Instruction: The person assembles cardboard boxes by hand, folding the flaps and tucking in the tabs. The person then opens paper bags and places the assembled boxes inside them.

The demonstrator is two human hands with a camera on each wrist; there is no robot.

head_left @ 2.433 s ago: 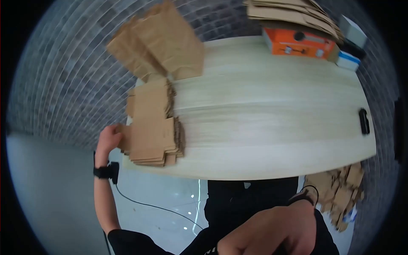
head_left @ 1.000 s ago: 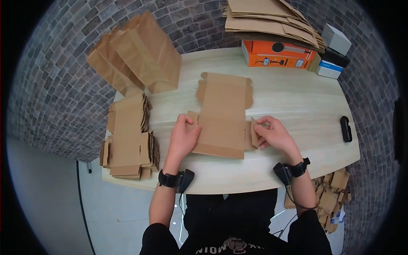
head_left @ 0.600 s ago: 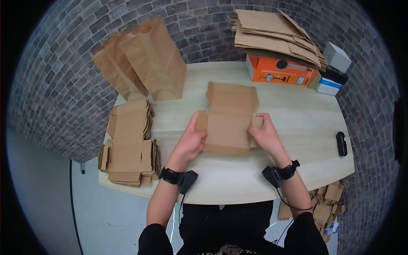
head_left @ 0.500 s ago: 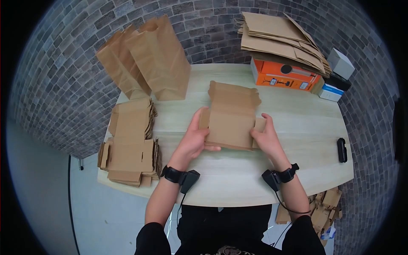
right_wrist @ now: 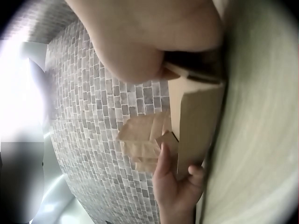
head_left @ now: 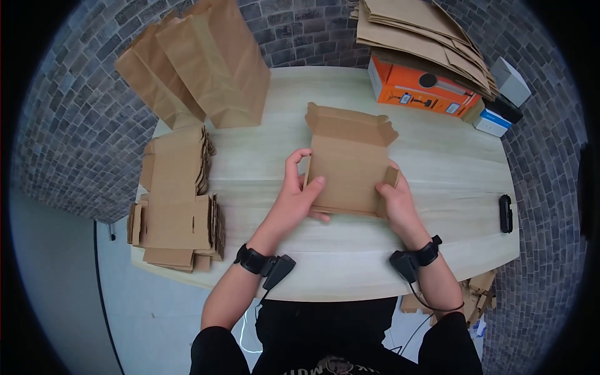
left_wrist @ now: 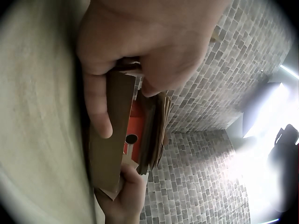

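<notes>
A partly folded cardboard box (head_left: 350, 175) is at the middle of the table, its long lid panel with small flaps (head_left: 350, 119) stretching away at the far end. My left hand (head_left: 297, 197) holds its left side, thumb over the inside and index finger bent at the far corner. On the other side my right hand (head_left: 398, 200) pinches the raised right side flap, its thumb on the inner face. In the left wrist view the front wall (left_wrist: 112, 135) stands up, with a finger of my left hand laid along it. The right wrist view shows this wall (right_wrist: 198, 121) too.
A stack of flat cardboard box blanks (head_left: 175, 194) lies at the left. Behind it stand brown paper bags (head_left: 212, 69). At the back right, flat paper bags (head_left: 431, 37) lie on an orange box (head_left: 425, 87) beside small boxes (head_left: 494, 122). A black object (head_left: 505, 214) lies near the right edge.
My left hand has gone from the stack at the left to the middle, where both hands grip one blank. Its side flaps and front wall have folded up; my left thumb has moved inside.
</notes>
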